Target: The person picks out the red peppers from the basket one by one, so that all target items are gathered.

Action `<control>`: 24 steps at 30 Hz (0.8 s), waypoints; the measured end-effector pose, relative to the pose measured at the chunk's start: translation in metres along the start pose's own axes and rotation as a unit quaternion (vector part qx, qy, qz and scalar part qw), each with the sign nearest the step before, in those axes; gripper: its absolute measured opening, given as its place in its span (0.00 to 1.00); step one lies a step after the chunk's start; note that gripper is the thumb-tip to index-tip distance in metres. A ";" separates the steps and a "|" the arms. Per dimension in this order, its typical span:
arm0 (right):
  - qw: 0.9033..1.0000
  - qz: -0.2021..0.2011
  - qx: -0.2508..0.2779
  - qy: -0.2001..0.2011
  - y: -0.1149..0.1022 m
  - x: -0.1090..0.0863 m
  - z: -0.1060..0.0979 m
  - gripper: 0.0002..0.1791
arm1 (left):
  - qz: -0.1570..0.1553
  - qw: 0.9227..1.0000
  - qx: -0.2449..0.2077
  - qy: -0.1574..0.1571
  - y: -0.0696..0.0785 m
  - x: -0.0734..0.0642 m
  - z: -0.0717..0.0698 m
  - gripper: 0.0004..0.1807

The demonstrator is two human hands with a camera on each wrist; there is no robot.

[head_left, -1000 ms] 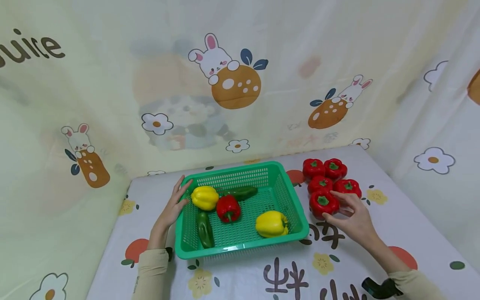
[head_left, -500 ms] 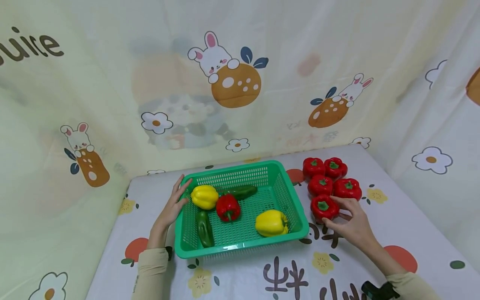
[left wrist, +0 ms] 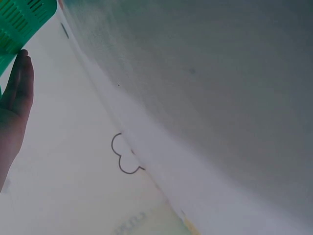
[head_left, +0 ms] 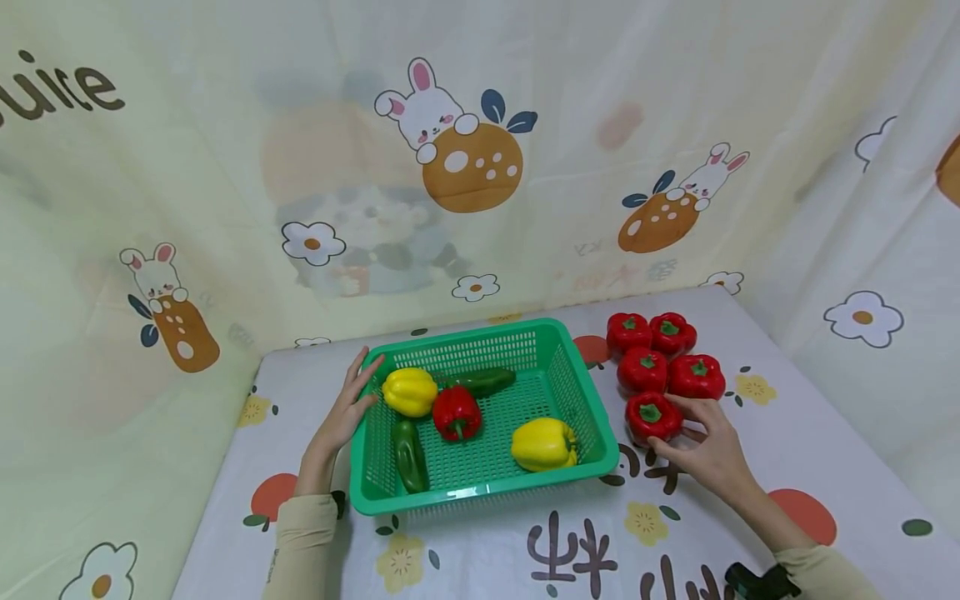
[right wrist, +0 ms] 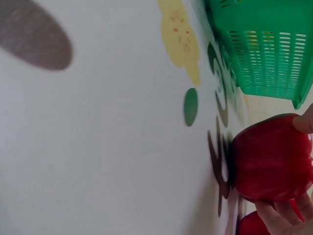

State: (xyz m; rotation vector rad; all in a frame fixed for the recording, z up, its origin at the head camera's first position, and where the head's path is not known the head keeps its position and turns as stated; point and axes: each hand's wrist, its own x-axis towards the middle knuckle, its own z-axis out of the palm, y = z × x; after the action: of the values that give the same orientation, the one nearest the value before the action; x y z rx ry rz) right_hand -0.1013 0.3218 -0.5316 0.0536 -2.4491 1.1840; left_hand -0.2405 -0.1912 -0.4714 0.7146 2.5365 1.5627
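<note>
My right hand (head_left: pixel 708 446) holds a red bell pepper (head_left: pixel 654 418) between thumb and fingers, at the near end of a cluster of red bell peppers (head_left: pixel 642 370) on the table. The right wrist view shows this held pepper (right wrist: pixel 271 159) from the side, low over the cloth. My left hand (head_left: pixel 343 417) lies with straight fingers along the left side of a green plastic basket (head_left: pixel 480 492). In the basket lie a yellow bell pepper (head_left: pixel 409 392) at the left, another yellow bell pepper (head_left: pixel 544 445) at the right, a red bell pepper (head_left: pixel 456 413) and two cucumbers (head_left: pixel 409 457).
A white printed cloth (head_left: pixel 465 558) covers the table. Behind it and at the sides hang pale curtains (head_left: pixel 570 208) with rabbit and flower prints. A black strap device (head_left: pixel 761 581) sits at the right wrist.
My right hand has drawn the red bell pepper slightly toward me, leaving a wider gap from the cluster. The left hand and the basket have stayed in place.
</note>
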 end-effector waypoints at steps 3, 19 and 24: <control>1.000 0.006 -0.002 -0.004 0.001 -0.001 -0.001 0.36 | -0.001 1.000 -0.001 -0.001 0.000 0.000 0.001 0.32; 0.999 0.015 -0.031 -0.014 0.000 -0.004 -0.002 0.37 | 0.002 1.000 0.000 0.001 0.000 -0.001 0.001 0.32; 0.999 0.005 -0.034 -0.009 -0.002 -0.002 -0.002 0.36 | 0.006 1.000 0.000 0.001 -0.001 0.001 0.001 0.32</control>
State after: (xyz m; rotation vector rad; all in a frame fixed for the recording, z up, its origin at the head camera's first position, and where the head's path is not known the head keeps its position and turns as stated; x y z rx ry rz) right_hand -0.0979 0.3222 -0.5301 0.0331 -2.5050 1.1077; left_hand -0.2411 -0.1907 -0.4728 0.7305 2.5391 1.5670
